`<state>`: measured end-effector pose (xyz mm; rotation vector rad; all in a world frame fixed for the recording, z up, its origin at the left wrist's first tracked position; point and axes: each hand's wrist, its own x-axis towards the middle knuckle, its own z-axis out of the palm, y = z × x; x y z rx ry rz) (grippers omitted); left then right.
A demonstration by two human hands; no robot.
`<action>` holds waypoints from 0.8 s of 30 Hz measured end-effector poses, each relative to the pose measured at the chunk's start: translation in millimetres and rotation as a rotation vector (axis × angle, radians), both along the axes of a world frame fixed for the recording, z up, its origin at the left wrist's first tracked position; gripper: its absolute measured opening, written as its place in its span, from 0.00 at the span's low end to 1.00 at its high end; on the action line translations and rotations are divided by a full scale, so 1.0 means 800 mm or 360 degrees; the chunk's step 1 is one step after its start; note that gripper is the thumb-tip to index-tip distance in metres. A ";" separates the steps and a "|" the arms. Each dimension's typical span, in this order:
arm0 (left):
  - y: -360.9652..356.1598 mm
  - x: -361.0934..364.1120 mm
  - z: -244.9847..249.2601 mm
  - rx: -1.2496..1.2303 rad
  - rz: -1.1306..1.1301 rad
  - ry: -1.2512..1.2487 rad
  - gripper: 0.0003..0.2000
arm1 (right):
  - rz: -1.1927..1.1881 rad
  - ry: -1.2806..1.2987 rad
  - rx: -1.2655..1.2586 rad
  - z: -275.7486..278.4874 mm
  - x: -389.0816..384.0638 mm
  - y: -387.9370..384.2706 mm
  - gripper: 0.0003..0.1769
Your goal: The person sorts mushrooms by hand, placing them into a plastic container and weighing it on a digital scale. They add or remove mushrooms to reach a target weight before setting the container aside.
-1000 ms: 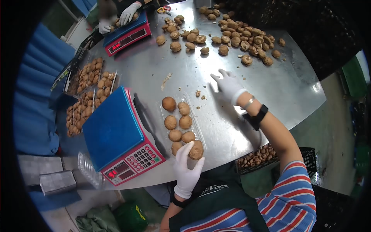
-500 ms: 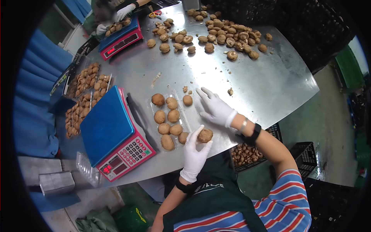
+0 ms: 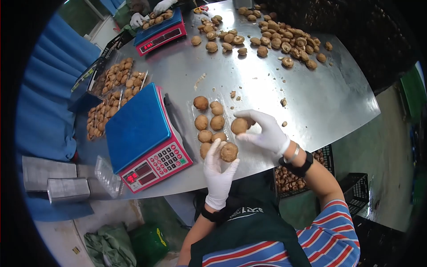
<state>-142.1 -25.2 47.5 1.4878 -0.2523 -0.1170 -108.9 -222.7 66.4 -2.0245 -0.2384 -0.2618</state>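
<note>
My left hand (image 3: 219,175), in a white glove, grips a brown mushroom (image 3: 229,152) between thumb and fingers, above the near end of a clear plastic tray (image 3: 226,109). Two rows of round mushrooms (image 3: 201,122) lie in that tray, the nearest ones partly covered by my left hand. To the tray's right, my right hand (image 3: 266,132), also gloved, is closed on another mushroom (image 3: 239,126), held cap toward the tray. A few broken mushroom bits (image 3: 233,94) lie on the metal table beyond it.
A blue-topped scale (image 3: 138,127) stands left of the tray, with filled mushroom packs (image 3: 104,113) behind it. Loose mushrooms (image 3: 289,38) are heaped at the far side. Across the table, a person's gloved hands (image 3: 163,6) handle mushrooms on a second scale (image 3: 161,34). A crate (image 3: 328,162) sits below the table edge.
My right hand, open and empty before, now holds the mushroom that lay beside the tray. My left hand keeps its mushroom, now over the tray's near end. The whole view has shifted.
</note>
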 end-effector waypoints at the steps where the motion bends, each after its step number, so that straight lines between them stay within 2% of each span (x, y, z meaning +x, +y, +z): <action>1: 0.002 0.002 0.002 -0.0021 0.0033 -0.0053 0.33 | -0.0023 -0.0069 0.0025 0.009 -0.015 0.002 0.29; 6: -0.003 -0.003 0.014 -0.0190 0.0011 -0.0105 0.30 | -0.0142 -0.0077 0.0124 0.008 -0.076 0.012 0.30; 8: -0.007 -0.007 0.013 -0.0154 -0.0016 -0.0139 0.30 | -0.0236 0.0198 0.1107 -0.005 -0.098 0.026 0.31; 9: -0.008 -0.009 0.012 -0.0120 -0.0028 -0.0185 0.30 | -0.0172 0.0272 0.1414 -0.009 -0.108 0.029 0.31; 10: -0.008 -0.009 0.010 -0.0122 -0.0037 -0.0176 0.30 | -0.0184 0.0276 0.1414 -0.015 -0.117 0.032 0.31; 12: -0.006 -0.008 0.007 0.0116 -0.0046 -0.0318 0.29 | -0.0233 0.0420 0.1746 -0.029 -0.130 0.039 0.30; 13: -0.006 -0.008 0.009 0.0118 -0.0051 -0.0313 0.29 | -0.0231 0.0439 0.1738 -0.032 -0.132 0.041 0.30; 15: -0.003 -0.007 0.017 0.0430 0.0014 -0.0564 0.28 | -0.0251 0.0407 0.1721 -0.035 -0.131 0.047 0.31; 17: 0.003 -0.007 0.020 0.0489 0.0019 -0.0615 0.29 | -0.0259 0.0379 0.1697 -0.031 -0.127 0.053 0.32; 19: 0.011 -0.008 0.021 0.0554 0.0049 -0.0666 0.29 | -0.0299 0.0357 0.1430 -0.020 -0.118 0.055 0.32; 20: 0.017 -0.009 0.019 0.0582 0.0060 -0.0645 0.29 | -0.0278 0.0361 0.1426 -0.021 -0.112 0.054 0.32; 22: 0.030 -0.011 0.015 0.0609 0.0098 -0.0629 0.29 | -0.0458 0.0159 0.0750 -0.026 -0.096 0.049 0.31; 24: 0.046 -0.014 0.009 0.0627 0.0184 -0.0543 0.27 | -0.0509 0.0079 0.0616 -0.024 -0.069 0.052 0.29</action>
